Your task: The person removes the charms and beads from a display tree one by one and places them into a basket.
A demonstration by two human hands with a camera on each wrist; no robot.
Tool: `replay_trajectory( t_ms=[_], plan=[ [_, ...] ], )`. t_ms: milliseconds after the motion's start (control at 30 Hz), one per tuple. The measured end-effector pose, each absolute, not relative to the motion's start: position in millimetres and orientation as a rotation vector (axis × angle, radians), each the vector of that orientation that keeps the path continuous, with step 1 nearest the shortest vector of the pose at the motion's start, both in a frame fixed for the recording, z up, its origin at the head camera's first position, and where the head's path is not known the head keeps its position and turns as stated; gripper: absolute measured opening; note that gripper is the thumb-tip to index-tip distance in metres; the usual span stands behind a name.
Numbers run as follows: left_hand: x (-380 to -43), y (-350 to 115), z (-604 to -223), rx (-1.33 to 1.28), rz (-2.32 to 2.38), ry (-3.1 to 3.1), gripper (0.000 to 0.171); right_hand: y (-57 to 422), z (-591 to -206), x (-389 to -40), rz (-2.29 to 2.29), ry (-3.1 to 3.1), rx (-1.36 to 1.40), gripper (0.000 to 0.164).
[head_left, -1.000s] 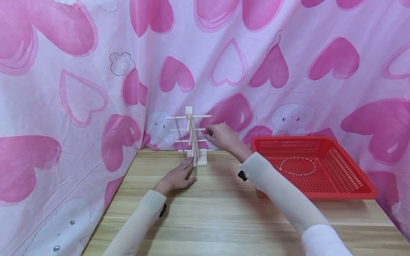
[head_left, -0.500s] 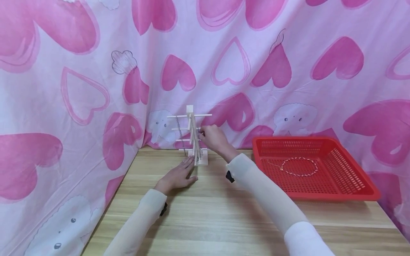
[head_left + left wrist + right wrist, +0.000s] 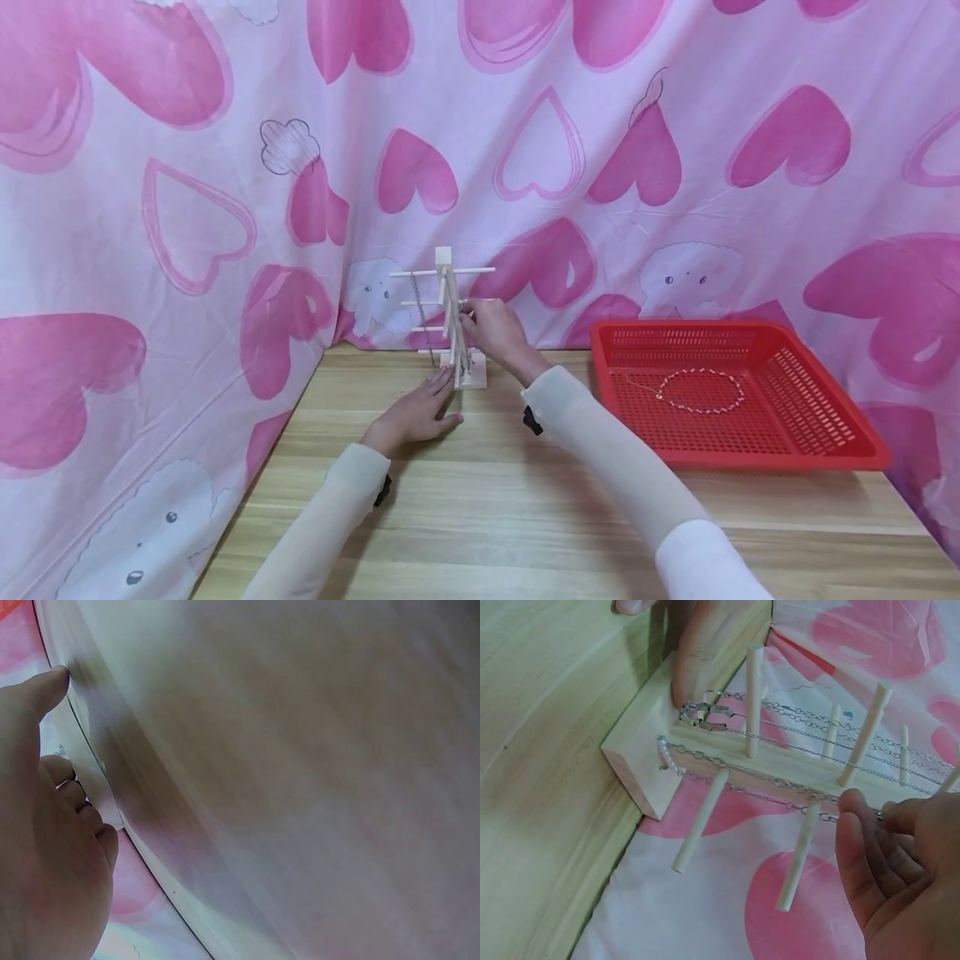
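The left hand (image 3: 415, 417) rests relaxed, fingers extended, at the wooden stand's (image 3: 443, 257) base. Curled fingers of the right hand (image 3: 498, 332) pinch a chain (image 3: 784, 784) along the stand, partly hiding it. A sleeve (image 3: 630, 450) covers the red basket's (image 3: 765, 460) near corner.

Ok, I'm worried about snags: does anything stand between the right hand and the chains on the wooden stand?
Nothing visible does: in the right wrist view, the right hand is right at the chains on the wooden stand. One peg juts out beside the hand, not in between.
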State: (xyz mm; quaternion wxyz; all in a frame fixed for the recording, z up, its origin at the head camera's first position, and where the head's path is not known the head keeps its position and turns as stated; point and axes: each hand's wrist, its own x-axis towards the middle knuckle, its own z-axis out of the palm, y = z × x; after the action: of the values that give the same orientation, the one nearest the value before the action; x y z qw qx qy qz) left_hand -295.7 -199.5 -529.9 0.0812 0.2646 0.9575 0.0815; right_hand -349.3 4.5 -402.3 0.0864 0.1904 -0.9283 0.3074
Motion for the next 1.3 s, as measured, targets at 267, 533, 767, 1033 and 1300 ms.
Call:
replay_trajectory(
  t_ms=[267,533,767,1033,1300],
  plan=[
    [-294.9,-199.4,-528.2,0.813,0.264,2.857,0.086,1.3,-406.9,-352.0,0.896,-2.74,0.514,0.02],
    [-293.4,-199.5,-525.8,0.803,0.264,2.853,0.087,1.1,-405.9,-349.9,0.876,-2.724,0.446,0.013],
    [-294.4,-200.0,-527.4,0.813,0.249,2.854,0.087,-0.3,-404.8,-346.0,0.942,-2.645,0.438,0.008],
    [-295.3,-200.2,-529.1,0.83,0.246,2.853,0.087,0.1,-403.3,-346.7,0.985,-2.606,0.467,0.018],
    [-294.5,-200.1,-526.6,0.827,0.26,2.841,0.087,0.7,-397.7,-341.5,1.188,-2.62,0.398,0.022]
  ],
)
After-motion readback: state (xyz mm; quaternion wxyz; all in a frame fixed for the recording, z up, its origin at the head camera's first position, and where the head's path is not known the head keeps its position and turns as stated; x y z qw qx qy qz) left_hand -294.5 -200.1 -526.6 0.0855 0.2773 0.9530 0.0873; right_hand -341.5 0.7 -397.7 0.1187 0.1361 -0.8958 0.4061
